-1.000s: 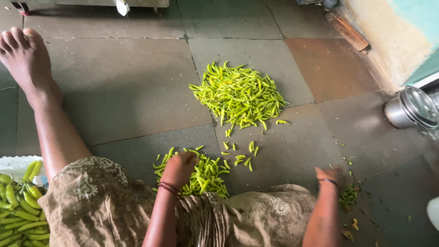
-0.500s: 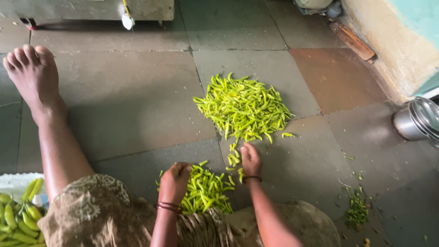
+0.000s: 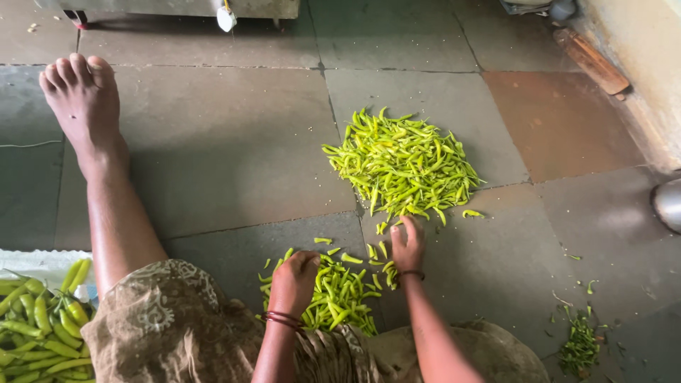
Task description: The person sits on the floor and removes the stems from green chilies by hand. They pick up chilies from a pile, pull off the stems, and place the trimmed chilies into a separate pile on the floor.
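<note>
A large heap of green chillies (image 3: 403, 164) lies on the stone floor ahead of me. A smaller pile of chillies (image 3: 339, 292) sits close in front of my lap. My left hand (image 3: 293, 282) rests curled on the small pile, fingers closed over some chillies. My right hand (image 3: 408, 245) reaches forward, palm down, to the near edge of the large heap, its fingers touching loose chillies there. What lies under its palm is hidden.
My bare left leg and foot (image 3: 84, 106) stretch out across the floor at the left. A white sack of larger green chillies (image 3: 35, 319) lies at bottom left. Chilli stems (image 3: 580, 346) are scattered at lower right. A metal pot (image 3: 668, 204) stands at the right edge.
My right hand has swung in from the far right, past the small pile, to the near edge of the large heap. My left hand has stayed on the small pile.
</note>
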